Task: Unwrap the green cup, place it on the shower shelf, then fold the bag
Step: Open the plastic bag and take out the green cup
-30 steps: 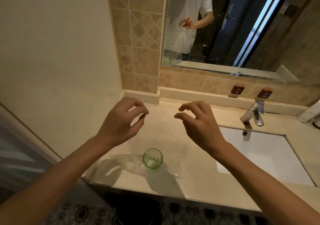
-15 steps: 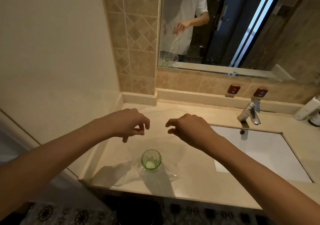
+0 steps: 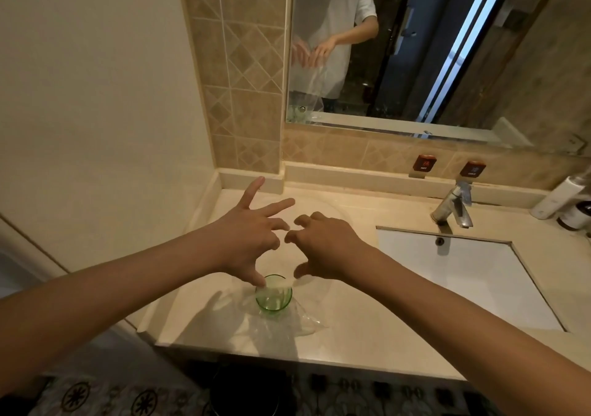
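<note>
The green cup (image 3: pixel 273 294) is seen upright on the beige surface (image 3: pixel 367 326) near its front edge, resting on the crumpled clear bag (image 3: pixel 281 326), left of the sink (image 3: pixel 463 275). Both hands are held above and behind the cup. On the left hand (image 3: pixel 249 239) the fingers (image 3: pixel 252 190) are spread wide, the thumb pointing down at the cup's rim; contact cannot be told. On the right hand (image 3: pixel 326 249) the fingers (image 3: pixel 305 220) are curled and narrowly parted, with nothing firmly grasped. A faint film of clear plastic seems stretched between the hands, though this is hard to tell
</note>
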